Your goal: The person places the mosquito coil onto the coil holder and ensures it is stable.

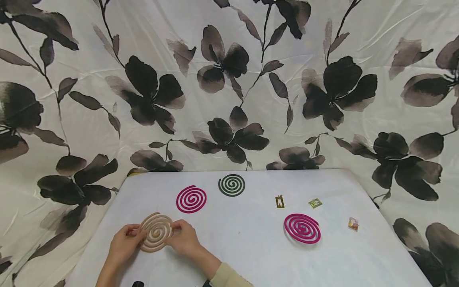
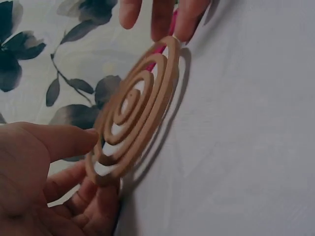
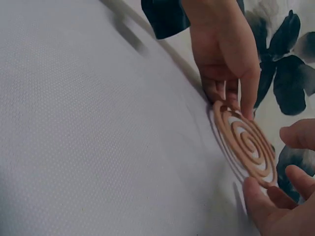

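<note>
The person is holding a tan spiral coil (image 1: pixel 156 231) between both hands near the front left corner of the white counter (image 1: pixel 244 247). The left hand (image 1: pixel 123 244) is pinching the coil's left edge, thumb on top and fingers curled underneath, and the wrist view is showing that edge lifted a little off the counter. The right hand (image 1: pixel 184 238) is gripping the opposite edge with its fingertips (image 2: pixel 162 22). Just behind the tan coil a pink coil (image 1: pixel 191 199) is lying flat, and a dark green coil (image 1: pixel 231 185) is sitting beyond that, near the back edge. A second pink coil (image 1: pixel 302 228) is lying well apart to the right, with three small packets (image 1: pixel 315 203) scattered near it. A flowered cloth (image 1: pixel 229 79) is hanging behind everything
</note>
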`<state>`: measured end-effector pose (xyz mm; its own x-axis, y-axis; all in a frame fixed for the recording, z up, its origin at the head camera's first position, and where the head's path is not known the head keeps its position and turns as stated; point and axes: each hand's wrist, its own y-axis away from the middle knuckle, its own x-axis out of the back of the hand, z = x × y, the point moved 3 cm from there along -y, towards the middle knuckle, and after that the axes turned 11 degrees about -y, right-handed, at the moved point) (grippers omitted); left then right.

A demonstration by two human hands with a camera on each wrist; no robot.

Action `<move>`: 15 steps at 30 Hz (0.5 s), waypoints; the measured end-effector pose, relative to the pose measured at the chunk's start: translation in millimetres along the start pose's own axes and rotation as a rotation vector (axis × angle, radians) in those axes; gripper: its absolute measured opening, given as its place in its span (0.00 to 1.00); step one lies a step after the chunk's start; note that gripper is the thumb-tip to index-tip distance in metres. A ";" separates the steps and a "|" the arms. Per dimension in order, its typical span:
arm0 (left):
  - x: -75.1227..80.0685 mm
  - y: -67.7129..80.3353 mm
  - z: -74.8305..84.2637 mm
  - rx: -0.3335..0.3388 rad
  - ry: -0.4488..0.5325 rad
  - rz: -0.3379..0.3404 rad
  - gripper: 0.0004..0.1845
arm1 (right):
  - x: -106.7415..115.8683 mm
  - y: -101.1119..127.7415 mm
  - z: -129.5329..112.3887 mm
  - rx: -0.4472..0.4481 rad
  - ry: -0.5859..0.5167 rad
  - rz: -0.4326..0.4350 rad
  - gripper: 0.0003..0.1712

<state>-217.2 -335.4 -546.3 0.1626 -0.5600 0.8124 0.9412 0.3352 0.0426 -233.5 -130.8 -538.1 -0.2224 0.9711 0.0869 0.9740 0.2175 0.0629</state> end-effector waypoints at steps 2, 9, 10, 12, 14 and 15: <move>-2.3 0.9 2.2 0.028 0.096 -0.003 0.28 | 3.2 -0.2 -0.5 0.016 -0.021 0.031 0.19; -13.8 6.9 10.3 0.096 0.532 -0.056 0.27 | 12.1 -2.9 3.9 -0.018 -0.273 0.098 0.20; -15.3 7.2 11.1 0.101 0.567 -0.059 0.27 | 12.3 -3.4 4.5 -0.022 -0.324 0.092 0.20; -17.7 7.6 12.5 0.111 0.607 -0.057 0.26 | 12.4 -4.3 6.0 -0.032 -0.413 0.076 0.20; -19.9 7.6 13.4 0.119 0.630 -0.059 0.26 | 13.4 -4.5 6.5 -0.035 -0.470 0.065 0.20; -20.7 7.9 14.1 0.122 0.638 -0.063 0.27 | 14.4 -4.2 6.2 -0.035 -0.486 0.064 0.20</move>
<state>-217.3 -310.4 -554.5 0.2877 -0.9086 0.3027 0.9205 0.3496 0.1747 -240.5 -117.1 -543.3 -0.1087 0.9179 -0.3817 0.9813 0.1604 0.1063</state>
